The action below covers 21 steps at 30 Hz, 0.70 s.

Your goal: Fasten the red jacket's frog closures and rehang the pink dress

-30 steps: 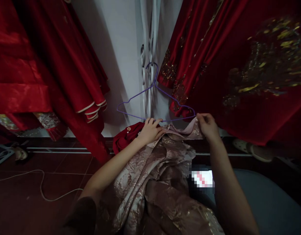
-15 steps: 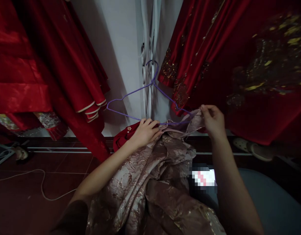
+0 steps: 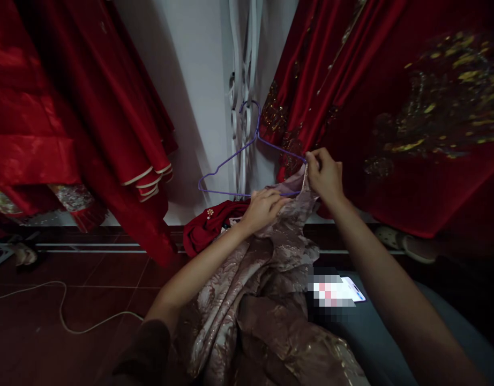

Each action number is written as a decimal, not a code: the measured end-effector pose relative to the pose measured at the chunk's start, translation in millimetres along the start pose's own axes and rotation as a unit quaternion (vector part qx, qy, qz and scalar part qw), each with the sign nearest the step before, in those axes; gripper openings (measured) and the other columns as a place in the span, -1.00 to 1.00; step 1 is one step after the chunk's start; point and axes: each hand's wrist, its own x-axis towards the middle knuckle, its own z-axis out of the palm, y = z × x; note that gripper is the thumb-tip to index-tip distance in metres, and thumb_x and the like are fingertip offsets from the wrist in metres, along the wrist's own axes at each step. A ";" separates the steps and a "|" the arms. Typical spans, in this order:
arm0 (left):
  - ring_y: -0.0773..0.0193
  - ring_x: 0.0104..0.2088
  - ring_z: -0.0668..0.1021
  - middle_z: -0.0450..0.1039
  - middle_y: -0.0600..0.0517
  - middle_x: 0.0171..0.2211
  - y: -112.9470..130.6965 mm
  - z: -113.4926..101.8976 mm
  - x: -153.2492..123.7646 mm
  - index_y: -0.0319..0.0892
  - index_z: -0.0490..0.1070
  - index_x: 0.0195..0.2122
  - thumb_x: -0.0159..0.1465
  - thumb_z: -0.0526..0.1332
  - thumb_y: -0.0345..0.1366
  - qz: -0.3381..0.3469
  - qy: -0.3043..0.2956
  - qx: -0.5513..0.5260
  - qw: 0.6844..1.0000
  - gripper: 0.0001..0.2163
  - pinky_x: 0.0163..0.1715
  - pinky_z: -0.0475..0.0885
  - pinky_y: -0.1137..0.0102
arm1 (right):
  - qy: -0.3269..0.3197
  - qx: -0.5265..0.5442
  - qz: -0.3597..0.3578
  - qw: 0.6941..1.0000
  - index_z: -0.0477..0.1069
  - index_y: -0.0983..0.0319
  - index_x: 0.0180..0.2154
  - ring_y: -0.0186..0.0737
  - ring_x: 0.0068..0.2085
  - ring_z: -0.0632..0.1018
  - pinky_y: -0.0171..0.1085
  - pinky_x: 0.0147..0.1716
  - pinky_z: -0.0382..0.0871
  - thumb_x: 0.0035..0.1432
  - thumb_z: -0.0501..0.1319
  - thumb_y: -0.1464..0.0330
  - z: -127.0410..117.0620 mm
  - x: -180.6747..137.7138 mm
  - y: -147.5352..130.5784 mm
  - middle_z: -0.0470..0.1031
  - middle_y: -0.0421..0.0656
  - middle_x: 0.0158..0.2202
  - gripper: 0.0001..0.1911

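Where the right hand [image 3: 325, 174] is pinched closed, it presses the top edge of the brocade garment [image 3: 255, 300] against the right shoulder of the wire hanger [image 3: 255, 138], apparently so that cloth and wire stay together.

- Left hand [image 3: 267, 206]: just near-left of the right. Its fingers are curled on the same cloth at the hanger's lower bar, seemingly to steady it.
- Brocade garment: pink-brown, bunched under both hands and trailing toward the near edge.
- Wire hanger: purple, tilted with the hook up. Its left half is bare of cloth.
- Red bundle [image 3: 209, 225]: has a pearl button and touches the garment's left side.
- Phone [image 3: 357, 294]: lit, right of the garment, on a grey seat [image 3: 391, 343].
- Red robes [image 3: 110, 107]: hang at far left.
- Gold-embroidered robes [image 3: 432, 107]: hang at far right.
- White wall [image 3: 191, 80]: stands between the two sets of robes.
- White cord [image 3: 62, 316]: lies on the floor [image 3: 30, 348], near left.
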 end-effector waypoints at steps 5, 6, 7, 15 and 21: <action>0.30 -0.17 0.42 0.42 0.01 -0.24 -39.4 -25.7 -23.1 -0.12 0.46 -0.33 0.30 -0.03 -0.12 -0.112 0.183 0.007 0.977 -0.69 -0.11 0.20 0.32 | -0.021 -0.009 0.007 1.000 0.32 0.19 -0.34 -0.31 -0.41 0.42 -0.27 -0.20 0.17 0.23 -0.01 0.18 -5.8 4.4 3.5 0.48 -0.18 -0.39 -0.74; 0.30 -0.20 0.42 0.41 0.01 -0.28 -54.3 -32.4 -30.7 -0.13 0.46 -0.35 0.30 -0.03 -0.11 -0.153 0.233 0.024 0.960 -0.67 -0.15 0.22 0.33 | -0.027 -0.011 0.006 1.000 0.32 0.19 -0.35 -0.32 -0.41 0.41 -0.29 -0.20 0.15 0.22 0.02 0.19 -8.3 8.3 4.2 0.48 -0.19 -0.39 -0.75; 0.30 -0.24 0.42 0.40 -0.01 -0.32 -70.2 -38.7 -38.9 -0.16 0.45 -0.40 0.30 -0.04 -0.10 -0.204 0.288 0.047 0.934 -0.65 -0.18 0.23 0.34 | -0.032 -0.012 0.005 0.999 0.33 0.19 -0.36 -0.34 -0.41 0.40 -0.30 -0.20 0.15 0.21 0.04 0.19 -10.8 12.5 5.2 0.47 -0.20 -0.39 -0.76; 0.27 -0.30 0.43 0.36 -0.03 -0.38 -148.5 -55.1 -93.3 -0.19 0.43 -0.42 0.30 -0.04 -0.15 -0.363 0.328 0.144 0.860 -0.66 -0.17 0.19 0.33 | -0.084 0.040 0.023 0.995 0.35 0.24 -0.45 -0.42 -0.50 0.22 -0.42 -0.48 0.08 0.16 0.09 0.17 -11.6 33.2 19.8 0.31 -0.26 -0.56 -0.71; 0.28 -0.24 0.43 0.37 -0.03 -0.33 -146.1 -61.8 -95.3 -0.18 0.45 -0.37 0.31 -0.05 -0.18 -0.315 0.322 0.161 0.878 -0.68 -0.11 0.16 0.33 | -0.095 0.028 0.007 0.995 0.33 0.26 -0.48 -0.44 -0.51 0.22 -0.43 -0.50 0.07 0.13 0.12 0.14 -18.7 40.3 17.7 0.26 -0.28 -0.59 -0.68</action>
